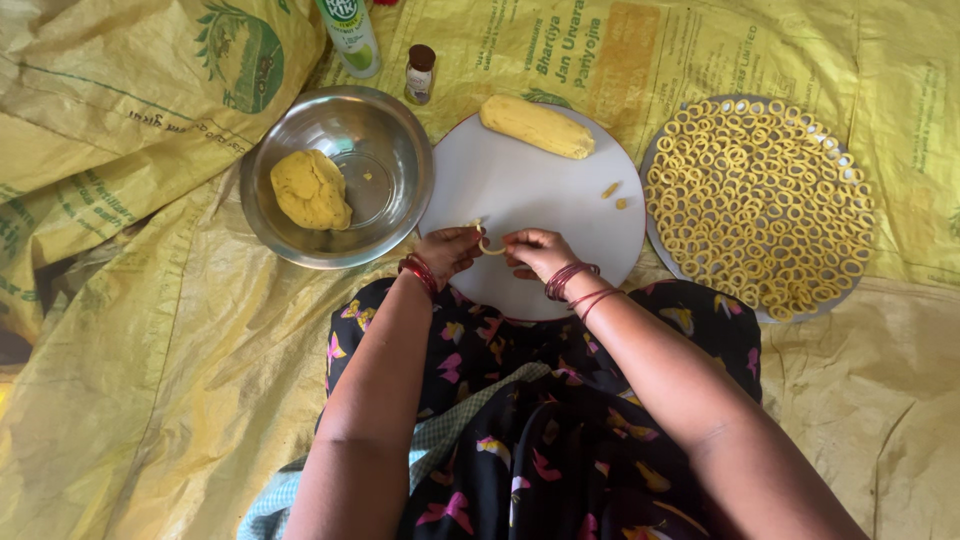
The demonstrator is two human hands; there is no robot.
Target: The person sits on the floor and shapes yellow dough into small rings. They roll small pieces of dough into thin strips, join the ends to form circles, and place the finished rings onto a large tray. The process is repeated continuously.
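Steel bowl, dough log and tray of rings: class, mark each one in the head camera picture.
Steel bowl [385,185]: head view, on the bare inner wall right of the dough lump.
Dough log [537,127]: head view, mid-length on its top.
Tray of rings [655,235]: head view, on its left rim.

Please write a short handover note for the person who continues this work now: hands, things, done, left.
Left hand and right hand: together they pinch a thin dough strip, bent into a curve, over the white board.
Things: dough roll on the board's far side; dough lump in the steel bowl.
Done: many rings fill the tray on the right.
Left: close this strip; roll and lump remain unshaped.
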